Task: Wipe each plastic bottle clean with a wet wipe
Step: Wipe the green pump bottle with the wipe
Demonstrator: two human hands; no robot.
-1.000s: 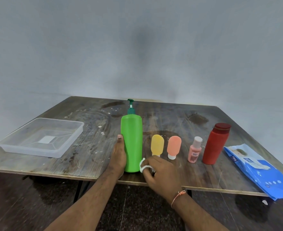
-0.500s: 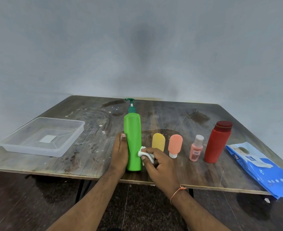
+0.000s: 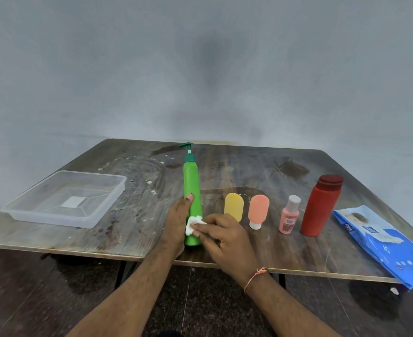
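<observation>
A tall green pump bottle (image 3: pixel 191 181) stands upright near the table's front edge. My left hand (image 3: pixel 176 221) grips its lower body from the left, thumb up along the front. My right hand (image 3: pixel 221 235) pinches a crumpled white wet wipe (image 3: pixel 193 224) and presses it against the bottle's lower front. To the right stand a yellow tube (image 3: pixel 234 206), an orange tube (image 3: pixel 258 210), a small pink bottle (image 3: pixel 289 215) and a red bottle (image 3: pixel 321 205).
A clear plastic tray (image 3: pixel 96 212) sits at the table's left. A blue pack of wet wipes (image 3: pixel 380 242) lies at the right front corner, overhanging the edge. The wooden table (image 3: pixel 249 171) is stained, and a grey wall rises behind it.
The green bottle has turned narrow side toward me. My right hand has carried the wipe from the bottle's base on the right up onto its lower front.
</observation>
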